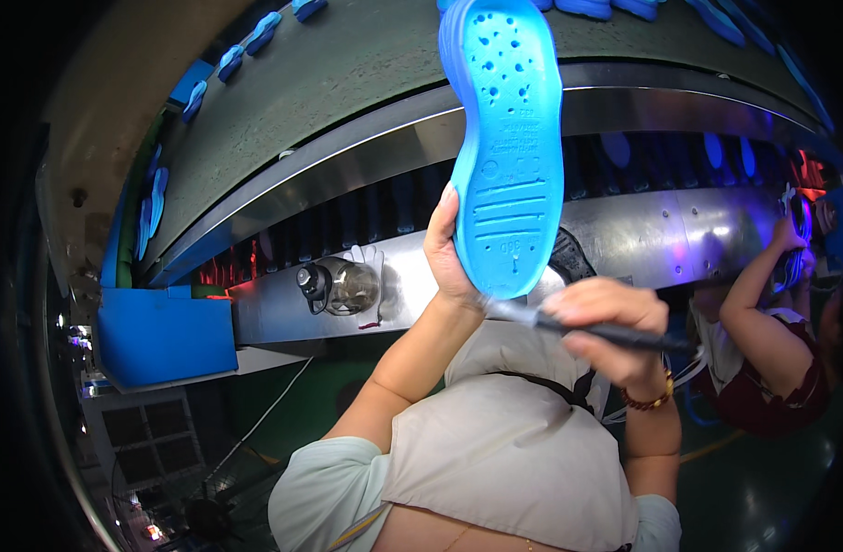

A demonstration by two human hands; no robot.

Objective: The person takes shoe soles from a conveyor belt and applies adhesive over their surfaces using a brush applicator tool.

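Note:
My left hand [447, 248] is closed round the left edge of a bright blue shoe sole [512, 170] near its heel. The sole stands lengthwise, heel toward me, with small holes at the toe end and raised bars near the heel. Just below the heel, my right hand [613, 322] grips a black-handled tool [615, 333]. Its pale, metal-looking end points left toward my left wrist. Motion blurs this tool, so its exact kind and any contact with the sole cannot be made out. A beaded bracelet sits on my right wrist.
Beyond a metal rail runs a dark green conveyor belt [366, 101] carrying several blue soles. On the steel ledge stand a dark-capped clear bottle [350, 287] and a white glove [370, 261]. A blue box [168, 336] is at left; a co-worker's arm [753, 285] shows at right.

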